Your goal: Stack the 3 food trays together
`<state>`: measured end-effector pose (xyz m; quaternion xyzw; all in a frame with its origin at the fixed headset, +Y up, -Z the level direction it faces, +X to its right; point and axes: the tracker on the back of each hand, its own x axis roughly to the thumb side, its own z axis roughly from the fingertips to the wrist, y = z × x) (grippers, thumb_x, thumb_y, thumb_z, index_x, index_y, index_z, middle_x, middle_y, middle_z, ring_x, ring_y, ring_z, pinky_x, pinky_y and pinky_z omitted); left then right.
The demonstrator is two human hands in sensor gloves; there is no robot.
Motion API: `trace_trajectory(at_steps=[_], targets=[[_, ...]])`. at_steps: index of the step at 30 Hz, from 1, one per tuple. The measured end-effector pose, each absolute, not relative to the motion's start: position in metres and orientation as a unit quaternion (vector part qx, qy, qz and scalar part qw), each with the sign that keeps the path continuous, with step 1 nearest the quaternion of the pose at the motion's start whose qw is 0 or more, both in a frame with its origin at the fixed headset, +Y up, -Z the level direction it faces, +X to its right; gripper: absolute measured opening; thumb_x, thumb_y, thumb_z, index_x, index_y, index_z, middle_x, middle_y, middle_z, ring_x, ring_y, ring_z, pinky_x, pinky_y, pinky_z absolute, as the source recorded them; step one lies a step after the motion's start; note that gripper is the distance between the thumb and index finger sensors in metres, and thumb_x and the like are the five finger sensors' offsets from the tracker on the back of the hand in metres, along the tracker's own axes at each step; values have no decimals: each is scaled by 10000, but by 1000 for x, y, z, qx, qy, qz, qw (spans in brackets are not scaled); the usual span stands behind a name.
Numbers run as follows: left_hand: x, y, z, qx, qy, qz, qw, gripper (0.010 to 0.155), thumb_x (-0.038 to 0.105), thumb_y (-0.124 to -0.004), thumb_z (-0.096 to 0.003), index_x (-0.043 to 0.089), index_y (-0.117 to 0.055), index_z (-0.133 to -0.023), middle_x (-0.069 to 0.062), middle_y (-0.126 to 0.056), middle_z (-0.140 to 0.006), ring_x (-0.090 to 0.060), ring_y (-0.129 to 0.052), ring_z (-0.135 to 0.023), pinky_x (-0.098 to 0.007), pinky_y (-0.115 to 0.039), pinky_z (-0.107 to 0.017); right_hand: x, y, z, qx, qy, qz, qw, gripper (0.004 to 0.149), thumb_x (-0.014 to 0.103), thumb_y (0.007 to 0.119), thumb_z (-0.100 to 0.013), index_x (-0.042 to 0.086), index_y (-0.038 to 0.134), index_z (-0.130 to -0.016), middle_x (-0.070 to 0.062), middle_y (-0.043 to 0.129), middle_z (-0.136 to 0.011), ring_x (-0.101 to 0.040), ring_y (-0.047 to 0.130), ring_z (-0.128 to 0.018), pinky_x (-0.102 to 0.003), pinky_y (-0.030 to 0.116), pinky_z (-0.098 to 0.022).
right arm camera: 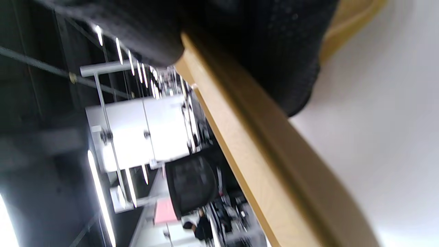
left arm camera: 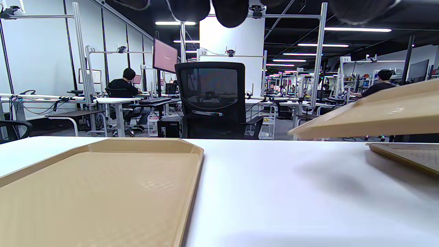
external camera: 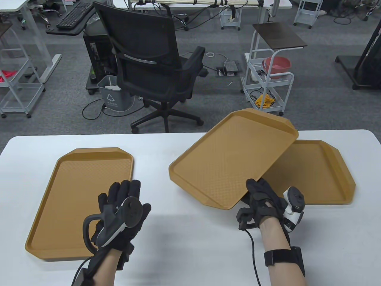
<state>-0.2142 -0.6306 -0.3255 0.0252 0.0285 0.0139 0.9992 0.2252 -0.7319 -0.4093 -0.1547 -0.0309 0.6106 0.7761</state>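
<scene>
Three tan food trays are in the table view. The left tray (external camera: pixel 80 202) lies flat on the white table (external camera: pixel 184 232). My left hand (external camera: pixel 122 208) rests flat on this tray's right edge, fingers spread, holding nothing. My right hand (external camera: pixel 259 199) grips the near right corner of the middle tray (external camera: pixel 232 158) and holds it lifted and tilted above the table. This tray overlaps the left part of the right tray (external camera: pixel 321 175), which lies flat. The left wrist view shows the left tray (left arm camera: pixel 99 192), the lifted tray (left arm camera: pixel 374 116) and the right tray (left arm camera: pixel 408 154). The right wrist view shows the gripped tray's rim (right arm camera: pixel 260 161).
A black office chair (external camera: pixel 151 62) stands just beyond the table's far edge. A white cart (external camera: pixel 268 83) with a red basin stands beyond the far right. A grey bin (external camera: pixel 111 96) sits on the floor.
</scene>
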Motion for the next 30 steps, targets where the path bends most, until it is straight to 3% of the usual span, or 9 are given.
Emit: trace_trajectory(at_steps=[11, 22, 30], targets=[[-215, -632, -327, 17, 33, 9, 999, 790, 688, -583, -490, 397, -257, -1149, 49, -358, -1271, -326, -414, -1216, -643, -392, -845, 278, -764, -401, -261, -97, 532, 800, 660, 274, 713, -577, 11, 294, -1014, -260, 602, -1009, -346, 877, -882, -381, 883, -622], [-216, -632, -327, 9, 36, 8, 999, 793, 687, -582, -491, 395, -253, -1150, 47, -357, -1271, -323, -418, -1216, -643, -393, -845, 284, -789, -406, -298, -87, 495, 811, 653, 281, 699, -591, 39, 257, -1006, -239, 555, -1038, -331, 814, -950, -377, 847, -680], [-216, -632, -328, 3, 35, 7, 999, 792, 687, -582, -491, 396, -252, -1149, 47, -359, -1271, -324, -421, -1216, -642, -396, -845, 288, -794, -408, -349, -61, 550, 756, 647, 301, 684, -595, 6, 285, -1008, -250, 592, -1019, -298, 850, -928, -333, 852, -672]])
